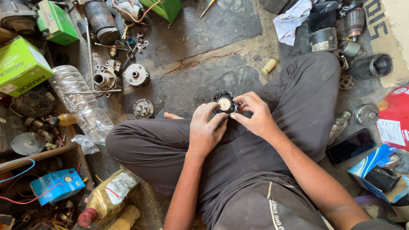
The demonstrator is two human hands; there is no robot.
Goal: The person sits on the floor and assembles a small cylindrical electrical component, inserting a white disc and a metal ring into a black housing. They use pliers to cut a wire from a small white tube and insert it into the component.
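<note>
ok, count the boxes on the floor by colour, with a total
Green boxes: 3 — one, a second, a third cut by the top edge
Blue boxes: 2 — a small one with wires, an open one
Total: 5
Both hands, left and right, hold a round black part, not a box.

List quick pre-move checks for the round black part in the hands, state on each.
1. Both hands on the round black part: ok, left hand and right hand grip it from either side.
2. Pale centre disc facing up and unobstructed: ok.
3. Part supported over the lap, not the floor: ok.
4. Disc fully seated: cannot tell, too small.
5. Loose washers within reach: not ok, they lie far across the floor.
6. Phone clear of the work: ok, beside the right leg.
</note>
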